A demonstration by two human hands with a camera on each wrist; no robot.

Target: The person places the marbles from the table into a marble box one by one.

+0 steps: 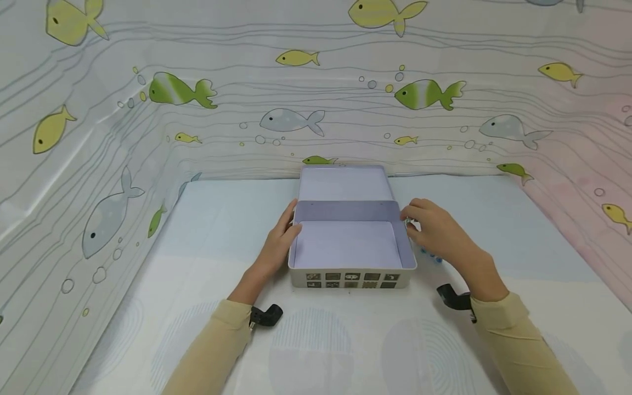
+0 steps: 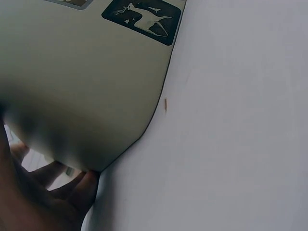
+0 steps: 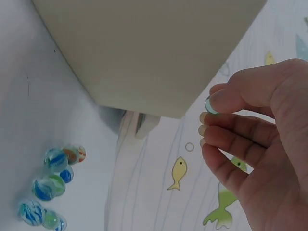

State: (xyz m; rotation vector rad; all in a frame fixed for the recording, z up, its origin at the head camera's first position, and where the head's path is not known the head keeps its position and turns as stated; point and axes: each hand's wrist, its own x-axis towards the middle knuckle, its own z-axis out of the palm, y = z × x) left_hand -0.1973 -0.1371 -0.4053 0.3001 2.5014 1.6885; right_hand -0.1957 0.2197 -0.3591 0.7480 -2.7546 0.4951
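A rectangular tin box (image 1: 353, 278) with a lavender inside and small dark pictures on its front stands with its lid (image 1: 345, 184) swung back. My left hand (image 1: 278, 241) holds its left wall, the thumb over the rim and the fingers along the outside. The left wrist view shows those fingers (image 2: 82, 187) against the box's side (image 2: 96, 86). Beside the right wall, my right hand (image 1: 436, 227) pinches a clear bluish glass marble (image 3: 210, 106) between thumb and fingers, near rim height. Several more marbles (image 3: 44, 188) lie on the table right of the box.
The table is covered with a pale cloth (image 1: 316, 351). A sheet printed with fish (image 1: 286, 120) rises behind the box and along both sides. Black wrist mounts (image 1: 266, 316) stick out from both sleeves.
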